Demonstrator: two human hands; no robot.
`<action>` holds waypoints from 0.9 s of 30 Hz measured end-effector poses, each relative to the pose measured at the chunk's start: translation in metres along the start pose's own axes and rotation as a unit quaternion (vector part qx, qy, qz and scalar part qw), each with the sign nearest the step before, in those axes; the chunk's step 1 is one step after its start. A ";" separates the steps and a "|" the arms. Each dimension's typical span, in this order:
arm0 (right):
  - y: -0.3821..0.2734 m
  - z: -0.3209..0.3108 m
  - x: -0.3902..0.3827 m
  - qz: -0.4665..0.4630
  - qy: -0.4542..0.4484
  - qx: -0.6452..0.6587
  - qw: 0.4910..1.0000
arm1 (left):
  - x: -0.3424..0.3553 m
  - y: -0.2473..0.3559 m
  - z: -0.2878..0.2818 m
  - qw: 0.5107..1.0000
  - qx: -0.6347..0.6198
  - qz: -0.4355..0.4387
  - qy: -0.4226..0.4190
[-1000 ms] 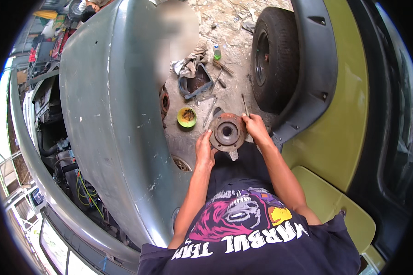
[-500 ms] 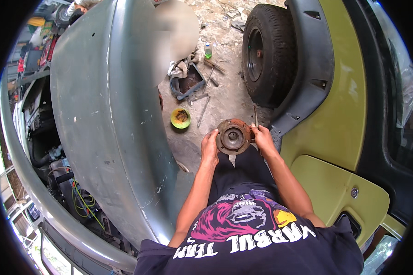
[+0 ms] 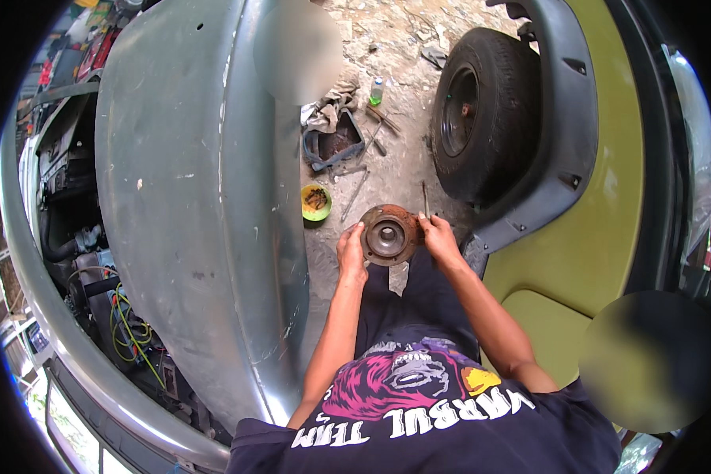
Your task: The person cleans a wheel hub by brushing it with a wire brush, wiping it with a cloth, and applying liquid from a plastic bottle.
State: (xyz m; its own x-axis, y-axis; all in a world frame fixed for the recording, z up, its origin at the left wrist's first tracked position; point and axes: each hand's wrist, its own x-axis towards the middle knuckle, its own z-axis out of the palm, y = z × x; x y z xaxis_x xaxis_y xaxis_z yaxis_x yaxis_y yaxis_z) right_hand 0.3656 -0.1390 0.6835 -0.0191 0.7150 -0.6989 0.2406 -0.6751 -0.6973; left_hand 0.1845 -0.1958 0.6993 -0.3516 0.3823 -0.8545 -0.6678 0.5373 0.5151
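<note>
A round, rusty metal wheel hub (image 3: 389,237) with a hollow centre and a reddish-brown side is held up in front of my legs. My left hand (image 3: 352,251) grips its left rim, thumb on the edge and fingers going out of sight behind it. At the hub's right side, my right hand (image 3: 440,238) is closed around a thin rod-like tool (image 3: 425,196) that points away from me. Its fingers are also against the hub. The tool's lower end is hidden in the hand, so its exact kind is unclear.
To the left is a grey car body panel (image 3: 166,205); to the right, a yellow-green vehicle (image 3: 600,197) with a black tyre (image 3: 494,126). On the floor ahead lie a green bowl (image 3: 316,215), a dark tray (image 3: 314,164), a bottle (image 3: 376,93) and several tools.
The hub and both hands have shifted slightly left in front of me. The view has turned a little, so the floor items and tyre appear lower and farther right.
</note>
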 end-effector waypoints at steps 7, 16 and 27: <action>0.012 0.016 0.074 0.004 -0.043 -0.042 0.998 | 0.044 0.012 0.015 0.999 -0.010 0.016 0.040; 0.064 0.033 0.174 0.018 -0.031 -0.030 0.999 | 0.147 -0.042 0.023 0.999 -0.017 -0.003 0.033; 0.124 0.050 0.270 0.120 -0.049 -0.067 0.989 | 0.271 -0.118 0.022 0.994 -0.040 -0.074 0.072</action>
State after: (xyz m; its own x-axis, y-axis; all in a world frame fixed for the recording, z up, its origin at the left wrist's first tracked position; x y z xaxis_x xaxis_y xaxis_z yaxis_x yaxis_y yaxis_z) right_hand 0.3423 -0.0387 0.4004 -0.0377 0.5116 -0.8584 0.3756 -0.7888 -0.4866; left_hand 0.1827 -0.1389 0.4087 -0.3321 0.1903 -0.9239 -0.7674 0.5151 0.3819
